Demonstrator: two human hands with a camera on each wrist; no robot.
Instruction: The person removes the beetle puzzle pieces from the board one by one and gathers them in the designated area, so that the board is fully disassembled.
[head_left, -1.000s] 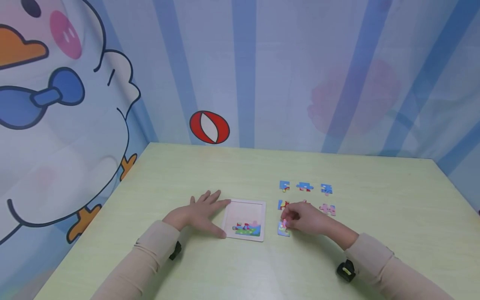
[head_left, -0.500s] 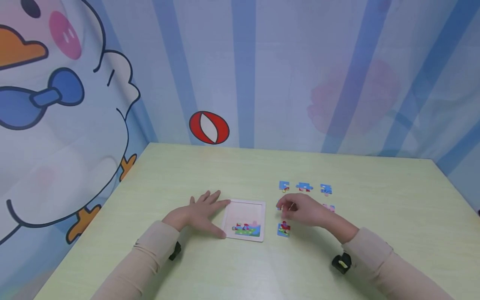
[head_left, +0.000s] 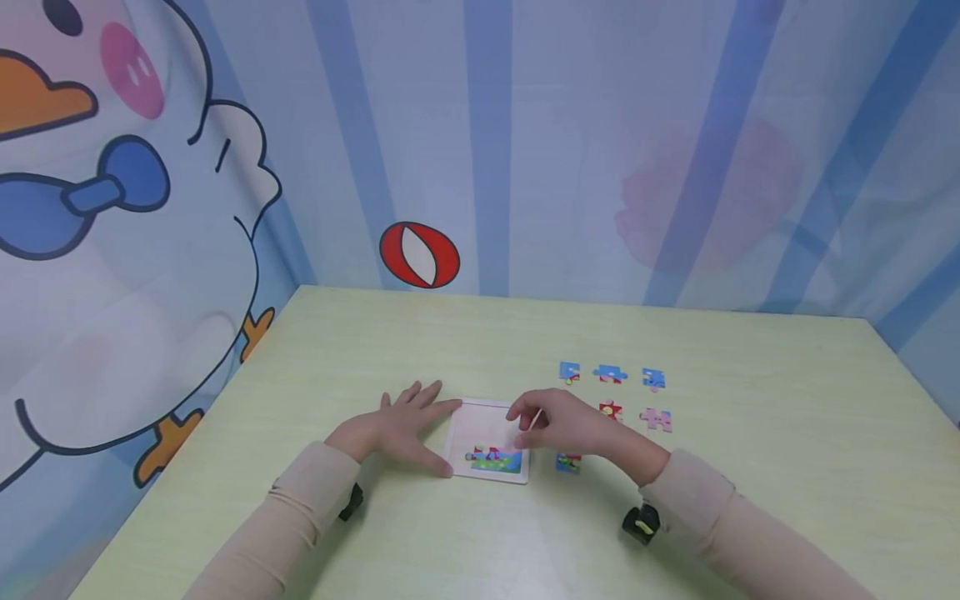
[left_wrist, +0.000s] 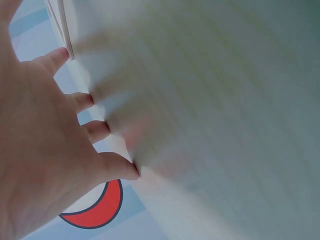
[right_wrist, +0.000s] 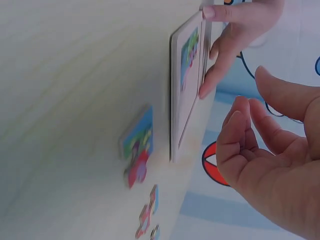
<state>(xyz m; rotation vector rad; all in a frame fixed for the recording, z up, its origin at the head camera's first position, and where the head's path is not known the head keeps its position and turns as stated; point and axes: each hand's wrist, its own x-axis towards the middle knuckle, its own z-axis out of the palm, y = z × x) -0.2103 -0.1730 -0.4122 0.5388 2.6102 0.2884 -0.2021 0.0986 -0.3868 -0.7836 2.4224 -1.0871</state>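
Observation:
My left hand (head_left: 393,429), fingers spread, touches the left edge of the pale square puzzle frame (head_left: 483,425), with thumb and index finger at its left corners. Several picture pieces (head_left: 495,460) with green and red lie along the frame's lower part. Over the frame's right edge hovers my right hand (head_left: 566,425). In the right wrist view its fingers are bent, the thumb stands apart from them, and no puzzle piece shows between. A green and red jigsaw piece (right_wrist: 137,140) lies on the table under that hand, partly covered in the head view.
More loose jigsaw pieces lie right of the frame: a back row with a blue piece (head_left: 610,373) in the middle, plus a red piece (head_left: 611,410) and a pink piece (head_left: 657,419). A printed cloth wall (head_left: 570,167) rises behind the table (head_left: 420,333).
My right hand has moved left, from beside the nearest loose piece, past the middle row, to the frame's right edge. The left hand and the frame have stayed put.

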